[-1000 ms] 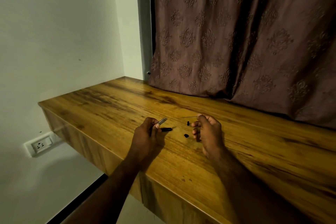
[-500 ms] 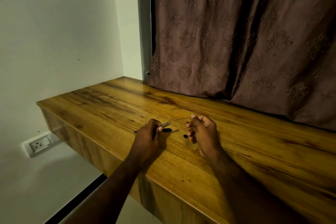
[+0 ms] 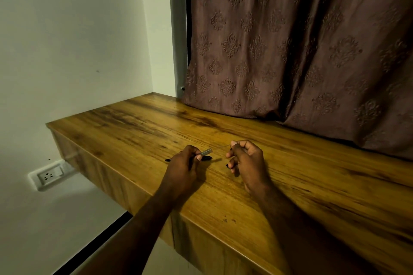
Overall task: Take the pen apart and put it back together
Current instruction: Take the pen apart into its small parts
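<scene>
Broadly, the curtain [image 3: 301, 51] filled the back of the view, with the wall [image 3: 78, 40] and a socket [image 3: 49, 175] to the left, and the wooden surface [image 3: 312, 185] ran across between them. Both hands worked over its near part. The left hand [image 3: 182, 168] had its fingers [image 3: 199, 157] closed on the clear barrel [image 3: 206, 152], whose long axis lay roughly left to right and tilted slightly up, its open end pointing toward the other hand. The right hand [image 3: 247, 161] pinched the thin refill [image 3: 221, 146] between thumb and forefinger, other fingers curled; the refill ran nearly in line with the barrel, its free end aimed at the barrel's mouth, a small gap between the two. Under the left hand a black part [image 3: 206, 158], probably the cap, lay on the surface along the same left-right line, a dark tip [image 3: 168, 159] showing past the knuckles. A small black piece [image 3: 227, 165] sat beside the right hand's lower fingers; whether it touched them was unclear. By the look of it, the pen was fully apart and reassembly had just begun: the refill had yet to enter the barrel, and the small pieces and cap were left to fit.
</scene>
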